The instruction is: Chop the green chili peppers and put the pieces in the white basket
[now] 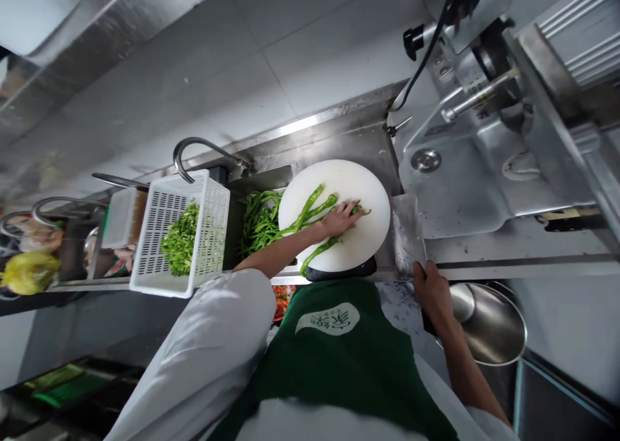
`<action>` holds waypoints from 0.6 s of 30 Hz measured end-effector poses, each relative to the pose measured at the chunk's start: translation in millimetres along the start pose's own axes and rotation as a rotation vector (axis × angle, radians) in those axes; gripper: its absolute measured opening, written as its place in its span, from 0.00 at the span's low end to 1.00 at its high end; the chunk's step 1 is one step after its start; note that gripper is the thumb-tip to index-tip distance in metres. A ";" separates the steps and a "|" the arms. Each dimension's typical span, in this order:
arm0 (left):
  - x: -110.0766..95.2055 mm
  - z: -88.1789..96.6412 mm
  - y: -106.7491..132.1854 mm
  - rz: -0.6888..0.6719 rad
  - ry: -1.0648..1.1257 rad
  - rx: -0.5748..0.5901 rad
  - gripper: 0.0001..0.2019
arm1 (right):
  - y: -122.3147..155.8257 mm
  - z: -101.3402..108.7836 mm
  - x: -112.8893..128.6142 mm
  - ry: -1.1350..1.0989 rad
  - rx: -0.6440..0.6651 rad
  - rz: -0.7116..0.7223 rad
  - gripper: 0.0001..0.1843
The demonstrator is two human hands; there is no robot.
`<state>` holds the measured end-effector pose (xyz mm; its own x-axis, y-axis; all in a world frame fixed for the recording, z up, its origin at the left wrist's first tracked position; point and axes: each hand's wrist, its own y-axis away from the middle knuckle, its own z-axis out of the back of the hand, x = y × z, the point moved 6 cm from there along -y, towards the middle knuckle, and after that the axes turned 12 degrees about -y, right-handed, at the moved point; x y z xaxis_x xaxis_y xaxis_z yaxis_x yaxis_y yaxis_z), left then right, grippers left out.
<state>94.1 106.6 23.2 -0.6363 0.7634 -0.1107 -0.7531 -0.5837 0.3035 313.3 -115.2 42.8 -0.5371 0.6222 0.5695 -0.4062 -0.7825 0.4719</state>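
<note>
Cleaver (407,231) gripped by R hand (433,291), lower rt of ctr.
Green peppers (306,214) part-covered by L hand (341,220), mid-frame, grip unclear; nicks could be caused by peppers rolling.

The left hand (343,220) lies palm down, forearm (285,250) outstretched; the right hand (432,290) is curled tight.

peppers (317,210) partly hidden beneath left hand (343,217), machine (491,147) cropped right

A green apron (349,376) bearing a white emblem (328,319) overlies white-sleeved clothing (208,341).
</note>
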 end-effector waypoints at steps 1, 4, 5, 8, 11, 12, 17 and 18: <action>3.5 1.7 -5.2 0.016 0.040 -0.001 0.24 | -5.2 -0.4 1.4 -0.004 0.005 0.020 0.16; 15.4 4.4 -23.0 0.108 0.176 0.009 0.21 | -20.8 -0.7 8.4 0.008 0.025 0.082 0.16; 19.5 5.0 -28.5 0.144 0.237 0.006 0.21 | -25.6 -0.2 11.1 0.021 0.029 0.099 0.17; 33.5 10.9 -41.2 0.250 0.503 -0.079 0.19 | -37.5 2.9 18.2 0.070 0.030 0.137 0.18; 51.2 19.1 -46.6 0.395 0.905 -0.191 0.17 | -46.4 6.4 24.5 0.095 0.047 0.163 0.18; 56.6 22.1 -45.9 0.448 1.039 -0.219 0.17 | -49.1 7.5 26.7 0.099 0.057 0.166 0.18; 76.9 49.2 6.9 0.546 1.613 -0.472 0.25 | -58.9 11.4 44.1 0.140 0.109 0.182 0.18; 80.4 51.4 33.9 0.556 1.731 -0.549 0.27 | -59.1 11.6 49.0 0.169 0.123 0.197 0.17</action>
<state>25.9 162.4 73.3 0.0254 -0.3895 -0.9207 -0.1734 -0.9087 0.3797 319.5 -38.2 50.6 -0.7168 0.4374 0.5430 -0.1945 -0.8733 0.4467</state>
